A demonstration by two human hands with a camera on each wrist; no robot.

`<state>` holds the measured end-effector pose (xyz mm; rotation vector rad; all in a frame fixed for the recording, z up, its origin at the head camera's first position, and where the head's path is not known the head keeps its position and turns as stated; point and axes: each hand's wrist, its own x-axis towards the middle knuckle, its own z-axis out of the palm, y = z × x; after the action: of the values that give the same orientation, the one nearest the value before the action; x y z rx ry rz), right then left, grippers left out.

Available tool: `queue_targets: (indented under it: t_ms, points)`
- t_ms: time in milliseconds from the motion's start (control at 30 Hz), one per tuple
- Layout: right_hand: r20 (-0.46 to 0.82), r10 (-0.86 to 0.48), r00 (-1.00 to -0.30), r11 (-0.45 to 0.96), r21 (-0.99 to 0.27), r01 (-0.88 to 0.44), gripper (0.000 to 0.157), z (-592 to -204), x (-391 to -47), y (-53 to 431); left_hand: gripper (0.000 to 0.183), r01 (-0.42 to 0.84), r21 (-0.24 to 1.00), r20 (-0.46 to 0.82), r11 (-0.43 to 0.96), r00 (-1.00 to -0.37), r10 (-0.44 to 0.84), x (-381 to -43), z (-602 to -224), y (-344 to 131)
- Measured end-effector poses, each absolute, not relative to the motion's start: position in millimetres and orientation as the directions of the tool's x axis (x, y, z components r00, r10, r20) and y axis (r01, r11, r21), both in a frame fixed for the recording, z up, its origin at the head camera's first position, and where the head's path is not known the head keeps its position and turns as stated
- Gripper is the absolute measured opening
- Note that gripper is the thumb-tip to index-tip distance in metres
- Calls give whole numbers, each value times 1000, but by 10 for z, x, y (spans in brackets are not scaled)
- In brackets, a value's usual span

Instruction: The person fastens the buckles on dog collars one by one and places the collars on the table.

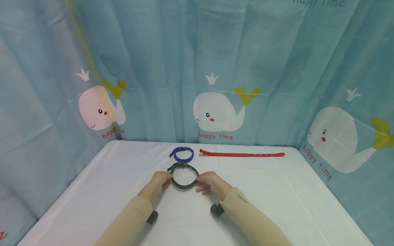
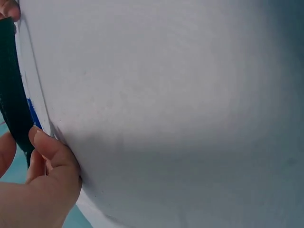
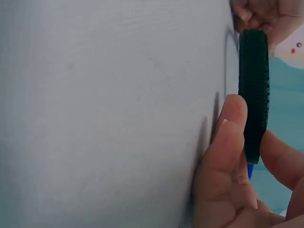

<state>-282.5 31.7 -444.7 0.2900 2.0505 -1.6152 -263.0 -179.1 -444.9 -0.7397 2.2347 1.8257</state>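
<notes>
A dark green collar (image 1: 184,187), buckled into a loop, is held between my two hands in the middle of the head view. Its buckle and free end are at the far side. My left hand (image 1: 159,181) pinches the left side of the loop. On the opposite side, my right hand (image 1: 212,182) pinches the band between thumb and fingers. Both wrist views show the band (image 2: 12,80) edge on, with fingers on its two faces. Behind it a blue collar (image 1: 184,160) lies closed in a smaller loop. A red collar (image 1: 234,154) is stretched out straight to the right, its buckle at the left end.
Everything is on a white-covered table (image 1: 277,205). Blue curtains (image 1: 172,61) printed with whales rise along its back and sides. A black wrist device (image 1: 217,209) sits under the right sleeve, and another (image 1: 152,217) is beside the left sleeve.
</notes>
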Motion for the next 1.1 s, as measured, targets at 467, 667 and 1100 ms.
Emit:
queue_targets:
  t_ms: [467, 667, 1100]
  points:
    - [-493, -145, -858, 286, -851, 441, 33, -4456, -2824, 309, 41, -449, 887, -413, 105, -875, -252, -2639, -4514, -1734]
    - [-500, -149, -853, 277, -849, 449, 35, -4472, -2850, 321, 44, -419, 900, -382, 121, -892, -241, -2594, -4496, -1749]
    - [-524, -181, -832, 179, -850, 496, 41, -4460, -2862, 647, 49, -470, 880, -441, 67, -862, -249, -2530, -4407, -1817]
